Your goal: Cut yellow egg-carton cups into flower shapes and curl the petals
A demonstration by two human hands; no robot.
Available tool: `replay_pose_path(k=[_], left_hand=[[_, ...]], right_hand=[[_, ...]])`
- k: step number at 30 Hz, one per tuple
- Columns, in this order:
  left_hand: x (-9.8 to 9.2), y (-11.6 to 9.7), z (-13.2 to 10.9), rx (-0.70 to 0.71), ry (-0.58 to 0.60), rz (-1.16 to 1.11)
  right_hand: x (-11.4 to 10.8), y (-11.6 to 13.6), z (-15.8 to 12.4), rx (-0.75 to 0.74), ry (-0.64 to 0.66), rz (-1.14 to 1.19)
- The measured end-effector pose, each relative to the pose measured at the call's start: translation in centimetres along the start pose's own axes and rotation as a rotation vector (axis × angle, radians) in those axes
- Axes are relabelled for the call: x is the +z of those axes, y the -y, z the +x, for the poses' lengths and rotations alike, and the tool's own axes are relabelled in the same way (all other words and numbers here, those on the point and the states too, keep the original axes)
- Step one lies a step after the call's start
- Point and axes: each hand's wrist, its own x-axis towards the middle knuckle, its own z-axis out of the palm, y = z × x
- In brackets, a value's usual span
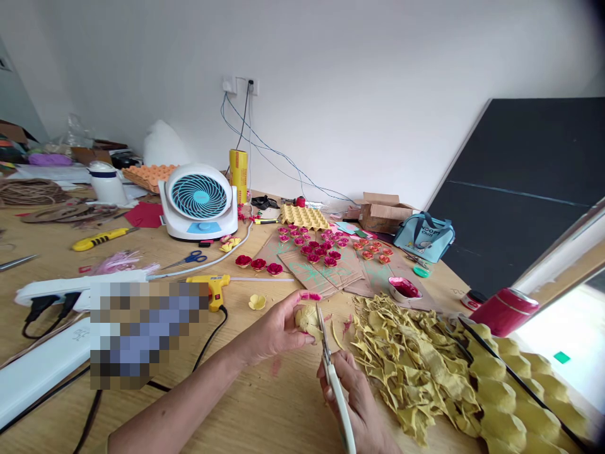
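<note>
My left hand is closed around a yellow egg-carton cup, its fingertips stained pink. In my right hand is a pair of scissors with pale handles. The scissor blades point away from me and lie against the right side of the cup; whether they are cutting into it I cannot tell. A large heap of torn yellow carton scraps spreads to the right of my hands. One small yellow carton flower rests on the table to the left of my left hand.
Several painted pink flowers stand on cardboard sheets behind my hands. A pink paint dish and a yellow egg tray are at right. Leftward are a yellow glue gun, blue-handled scissors, cables and a white fan.
</note>
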Motion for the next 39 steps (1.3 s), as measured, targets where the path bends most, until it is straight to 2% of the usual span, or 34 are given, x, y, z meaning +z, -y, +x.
replay_pose_path(k=[7, 12, 15, 19, 23, 26, 28, 32, 36, 39], left_hand=[[-2.0, 0.7, 0.4, -0.037, 0.112, 0.06], [-2.4, 0.3, 0.2, -0.065, 0.137, 0.071], [-2.2, 0.4, 0.2, -0.055, 0.124, 0.052], [-1.6, 0.8, 0.3, -0.028, 0.078, 0.042], [-0.6, 1.4, 0.4, -0.021, 0.039, 0.045], [0.1, 2.6, 0.5, -0.005, 0.021, 0.029], [0.4, 3.7, 0.6, 0.017, 0.006, 0.01], [0.9, 5.0, 0.7, 0.024, 0.061, 0.019], [1.2, 4.5, 0.6, -0.032, 0.114, -0.032], [1.0, 4.1, 0.5, -0.037, 0.082, -0.045]], right_hand=[[0.2, 0.3, 0.0, -0.022, -0.02, -0.025], [0.2, 0.1, 0.0, -0.036, -0.014, -0.019], [0.5, -0.9, 0.0, -0.014, -0.066, 0.054], [0.9, -1.9, 0.2, 0.052, -0.182, 0.316], [0.8, -1.4, 0.6, 0.073, -0.267, 0.563], [0.8, -1.1, 0.8, 0.088, -0.304, 0.696], [0.9, -1.2, 0.8, 0.105, -0.34, 0.717], [1.0, -1.6, 0.7, 0.12, -0.394, 0.68], [0.7, -1.3, 0.8, 0.135, -0.4, 0.606], [0.6, -1.0, 0.8, 0.126, -0.363, 0.587]])
